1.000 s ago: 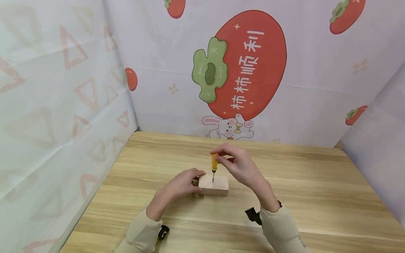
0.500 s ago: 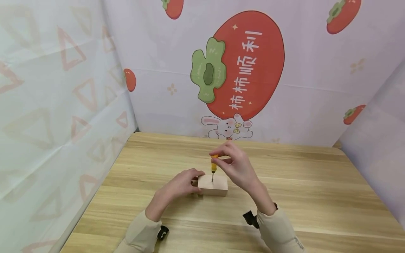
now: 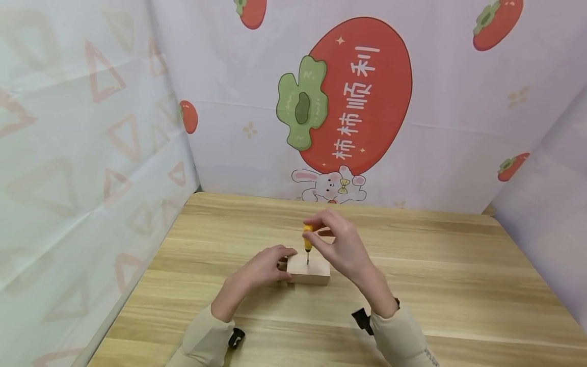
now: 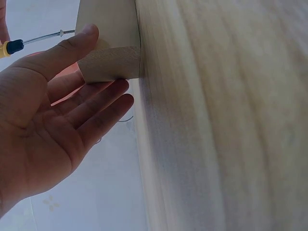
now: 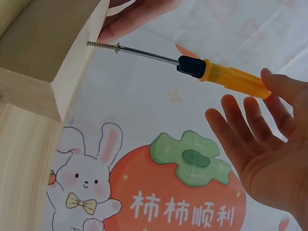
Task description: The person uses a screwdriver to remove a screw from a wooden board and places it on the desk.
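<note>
A pale wooden block (image 3: 308,279) lies flat on the table. My left hand (image 3: 260,266) grips its left end, thumb on the near side and fingers on the far side, as the left wrist view also shows. A screw (image 5: 102,45) stands in the block's top face, with much of its thread still showing in the right wrist view. The tip of a yellow-handled screwdriver (image 5: 236,80) meets the screw's head, the shaft close to upright over the block. My right hand (image 3: 343,244) pinches the handle's top end between thumb and index finger; its other fingers are spread off the handle.
The wood-grain table (image 3: 458,275) extends around the block on all sides. Behind it hangs a printed backdrop (image 3: 229,153) with a persimmon and rabbit. A patterned white sheet (image 3: 69,178) closes the left side. Black straps sit at both wrists.
My right hand has shifted slightly and its fingers have changed position on the screwdriver handle, which stands a little more upright. The left hand and block keep their places.
</note>
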`<state>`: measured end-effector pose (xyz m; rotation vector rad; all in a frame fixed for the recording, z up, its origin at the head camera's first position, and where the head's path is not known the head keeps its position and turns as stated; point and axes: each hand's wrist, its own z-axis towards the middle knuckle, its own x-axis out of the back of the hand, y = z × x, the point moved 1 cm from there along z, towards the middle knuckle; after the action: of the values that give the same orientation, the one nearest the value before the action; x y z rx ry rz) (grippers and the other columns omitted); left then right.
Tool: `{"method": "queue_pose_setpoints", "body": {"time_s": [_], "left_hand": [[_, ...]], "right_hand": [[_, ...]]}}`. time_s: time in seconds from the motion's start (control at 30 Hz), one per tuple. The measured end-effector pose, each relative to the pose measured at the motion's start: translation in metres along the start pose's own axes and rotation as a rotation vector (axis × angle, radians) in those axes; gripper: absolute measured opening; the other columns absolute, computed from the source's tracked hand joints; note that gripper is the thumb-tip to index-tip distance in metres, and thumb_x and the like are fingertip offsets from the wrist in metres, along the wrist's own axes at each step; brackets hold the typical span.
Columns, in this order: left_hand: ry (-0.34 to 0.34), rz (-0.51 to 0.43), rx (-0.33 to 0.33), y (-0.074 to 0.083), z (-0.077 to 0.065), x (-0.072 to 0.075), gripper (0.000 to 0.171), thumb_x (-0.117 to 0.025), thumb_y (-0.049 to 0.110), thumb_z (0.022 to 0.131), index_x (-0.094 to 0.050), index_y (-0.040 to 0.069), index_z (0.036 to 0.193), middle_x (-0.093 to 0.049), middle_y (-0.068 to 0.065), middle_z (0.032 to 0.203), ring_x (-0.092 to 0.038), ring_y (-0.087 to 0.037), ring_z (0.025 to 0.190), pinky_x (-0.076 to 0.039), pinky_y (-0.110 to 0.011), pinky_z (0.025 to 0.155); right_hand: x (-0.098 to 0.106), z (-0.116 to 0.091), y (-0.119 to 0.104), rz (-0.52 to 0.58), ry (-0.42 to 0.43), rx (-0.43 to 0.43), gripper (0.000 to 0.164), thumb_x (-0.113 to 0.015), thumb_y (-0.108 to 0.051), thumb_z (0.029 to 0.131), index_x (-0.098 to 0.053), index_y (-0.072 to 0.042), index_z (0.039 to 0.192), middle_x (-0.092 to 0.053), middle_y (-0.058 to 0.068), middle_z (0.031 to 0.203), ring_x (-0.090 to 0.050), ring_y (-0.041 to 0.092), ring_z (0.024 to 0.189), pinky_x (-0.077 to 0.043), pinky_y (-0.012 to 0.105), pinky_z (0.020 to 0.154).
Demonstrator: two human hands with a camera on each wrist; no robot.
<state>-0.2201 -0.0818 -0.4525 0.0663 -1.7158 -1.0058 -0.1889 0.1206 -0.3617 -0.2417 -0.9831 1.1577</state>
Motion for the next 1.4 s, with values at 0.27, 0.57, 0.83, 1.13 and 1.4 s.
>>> {"method": "queue_pose_setpoints", "body": {"time_s": [0.27,0.57,0.83,1.13,1.4], "left_hand": [[-0.003,0.003,0.009,0.000,0.000,0.000,0.055,-0.080,0.019,0.084,-0.061,0.007,0.134,-0.066,-0.008,0.123,-0.063,-0.024,0.116,-0.050,-0.042,0.102],[-0.004,0.019,0.014,0.000,0.001,0.000,0.055,-0.081,0.020,0.084,-0.061,0.008,0.133,-0.066,-0.007,0.123,-0.063,-0.022,0.116,-0.050,-0.041,0.102],[-0.014,-0.010,0.022,-0.001,0.001,-0.001,0.054,-0.080,0.020,0.084,-0.061,0.008,0.133,-0.065,-0.007,0.122,-0.063,-0.023,0.116,-0.050,-0.042,0.101],[-0.008,-0.017,0.007,-0.003,0.000,-0.001,0.053,-0.080,0.019,0.084,-0.061,0.008,0.133,-0.066,-0.007,0.121,-0.063,-0.023,0.116,-0.051,-0.042,0.100],[-0.007,-0.020,0.001,-0.002,-0.001,0.000,0.054,-0.080,0.018,0.084,-0.061,0.007,0.133,-0.066,-0.008,0.122,-0.064,-0.024,0.116,-0.051,-0.042,0.100]], "right_hand": [[-0.001,0.000,-0.007,-0.038,0.086,-0.001,0.018,-0.082,-0.008,0.080,-0.072,-0.008,0.095,-0.068,0.002,0.090,-0.068,0.011,0.074,-0.061,0.027,0.067],[0.008,0.000,-0.009,0.011,0.042,-0.029,0.017,-0.075,0.002,0.085,-0.075,-0.006,0.099,-0.072,0.004,0.092,-0.071,0.017,0.079,-0.061,0.027,0.072],[0.005,-0.001,-0.006,0.047,0.000,-0.061,0.020,-0.076,-0.003,0.085,-0.075,-0.008,0.105,-0.069,0.004,0.101,-0.069,0.017,0.091,-0.061,0.028,0.076],[0.005,0.002,-0.007,0.003,0.012,-0.071,0.021,-0.080,-0.005,0.081,-0.076,-0.010,0.102,-0.067,0.001,0.095,-0.067,0.011,0.080,-0.061,0.027,0.068],[0.010,0.004,-0.006,0.051,-0.027,-0.087,0.024,-0.074,-0.003,0.087,-0.078,-0.013,0.108,-0.074,0.001,0.100,-0.068,0.013,0.085,-0.060,0.023,0.075]]}}
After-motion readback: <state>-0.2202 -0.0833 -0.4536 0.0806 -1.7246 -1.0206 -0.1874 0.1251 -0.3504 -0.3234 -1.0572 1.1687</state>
